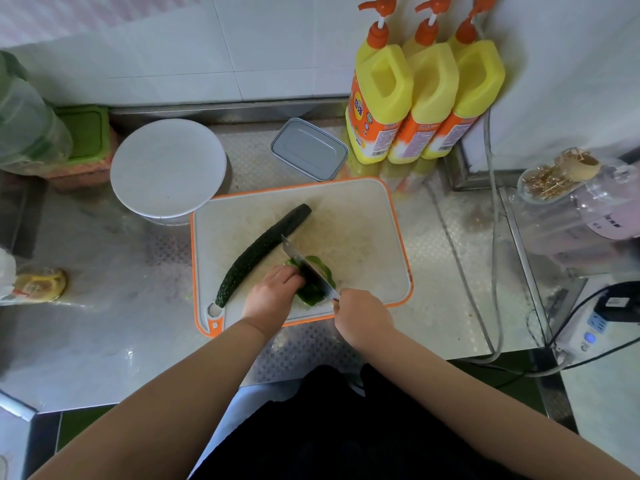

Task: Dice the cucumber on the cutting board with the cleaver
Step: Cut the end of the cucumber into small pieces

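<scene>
Both bare forearms reach up from the bottom edge toward the frame's centre. The left hand point(273, 296) lies knuckles up, its fingers point(292, 277) curled downward and pressing. Just right of it, the right hand point(362, 317) is closed in a fist-like grip, thumb side uppermost, wrist straight.

Cutting green pieces on the cutting board point(363, 216), near its front edge.
My right hand point(360, 317) grips the cleaver point(308, 268), blade down on the green pieces point(315, 285); my left hand point(273, 296) holds them. Whole cucumber point(259, 252) lies diagonally toward the board's left edge.
</scene>
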